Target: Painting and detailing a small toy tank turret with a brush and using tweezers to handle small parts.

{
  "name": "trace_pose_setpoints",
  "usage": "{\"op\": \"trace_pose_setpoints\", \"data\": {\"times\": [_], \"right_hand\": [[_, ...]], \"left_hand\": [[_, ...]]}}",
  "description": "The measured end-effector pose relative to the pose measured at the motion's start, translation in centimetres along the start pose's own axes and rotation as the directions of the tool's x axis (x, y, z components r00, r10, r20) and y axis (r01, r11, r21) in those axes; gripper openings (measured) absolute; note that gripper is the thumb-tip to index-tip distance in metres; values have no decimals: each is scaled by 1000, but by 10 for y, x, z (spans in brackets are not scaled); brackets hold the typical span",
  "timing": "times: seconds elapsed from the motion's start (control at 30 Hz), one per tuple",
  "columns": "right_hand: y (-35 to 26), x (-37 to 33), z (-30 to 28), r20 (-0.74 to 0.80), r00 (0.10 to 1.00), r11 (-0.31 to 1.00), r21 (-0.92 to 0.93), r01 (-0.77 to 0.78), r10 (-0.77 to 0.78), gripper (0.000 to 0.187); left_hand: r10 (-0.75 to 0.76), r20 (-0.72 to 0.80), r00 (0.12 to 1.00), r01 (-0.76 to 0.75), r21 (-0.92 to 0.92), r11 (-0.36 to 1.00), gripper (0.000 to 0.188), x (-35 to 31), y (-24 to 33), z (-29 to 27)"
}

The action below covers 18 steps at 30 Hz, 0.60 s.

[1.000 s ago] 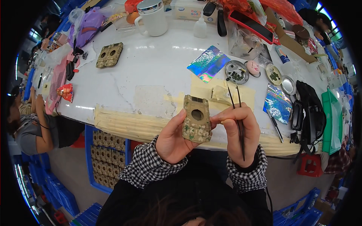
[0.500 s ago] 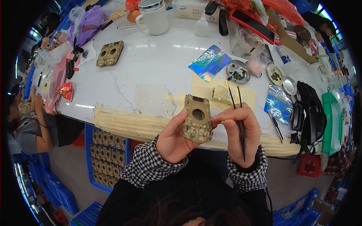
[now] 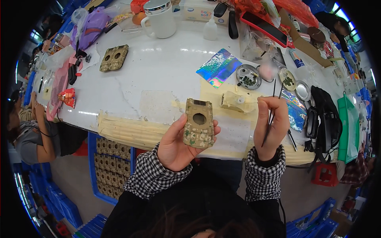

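At the near edge of a white, glossy desk (image 3: 166, 67) bordered with cream masking tape (image 3: 131, 126), the left hand (image 3: 174, 144) holds a flat camouflage-patterned shell (image 3: 198, 134) in tan, brown and green. Its round opening faces up; the thumb lies along the left side and fingertips show at the right edge, so the hand is closed around it. The shell is held up in front of the person, near the tape border.

To its right, the right hand (image 3: 273, 121) pinches a thin, pale stick (image 3: 251, 102) between thumb and forefinger. A pair of slim black tweezers (image 3: 266, 133) lies through the same hand, its two prongs apart and pointing away from the person. The stick reaches toward a small, round white piece (image 3: 240, 100) on a block wrapped in cream tape (image 3: 228, 98); whether they touch cannot be told.

Beyond the block lie a shiny blue holographic sheet (image 3: 219, 67) and, just beside it, a round silver-rimmed dish (image 3: 237, 77) with small dark green bits inside. Well apart, toward the far left of the desk, sits a second camouflage shell (image 3: 114, 59) with two round openings. Lower left, below the desk, a blue plastic crate (image 3: 92, 166) holds rows of similar shells (image 3: 113, 162).
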State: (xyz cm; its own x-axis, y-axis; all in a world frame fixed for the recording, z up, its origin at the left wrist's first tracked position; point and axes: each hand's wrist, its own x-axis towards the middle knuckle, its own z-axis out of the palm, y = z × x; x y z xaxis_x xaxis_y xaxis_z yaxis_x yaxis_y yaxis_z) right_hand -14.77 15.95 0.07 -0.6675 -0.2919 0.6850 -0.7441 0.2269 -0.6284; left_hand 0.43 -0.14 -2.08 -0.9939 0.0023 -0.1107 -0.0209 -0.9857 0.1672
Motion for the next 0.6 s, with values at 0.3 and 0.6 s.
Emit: {"op": "trace_pose_setpoints", "data": {"times": [0.3,0.6], "right_hand": [[16,3,12,164,982,963,-231,135,-98,16],[16,-2,5,59,995,983,-161,90,-81,10]], "left_hand": [[223,-40,974,-210,210,955,54,-11,54,-10],[465,-253,849,-75,813,578,42,-28,147,-46]]}}
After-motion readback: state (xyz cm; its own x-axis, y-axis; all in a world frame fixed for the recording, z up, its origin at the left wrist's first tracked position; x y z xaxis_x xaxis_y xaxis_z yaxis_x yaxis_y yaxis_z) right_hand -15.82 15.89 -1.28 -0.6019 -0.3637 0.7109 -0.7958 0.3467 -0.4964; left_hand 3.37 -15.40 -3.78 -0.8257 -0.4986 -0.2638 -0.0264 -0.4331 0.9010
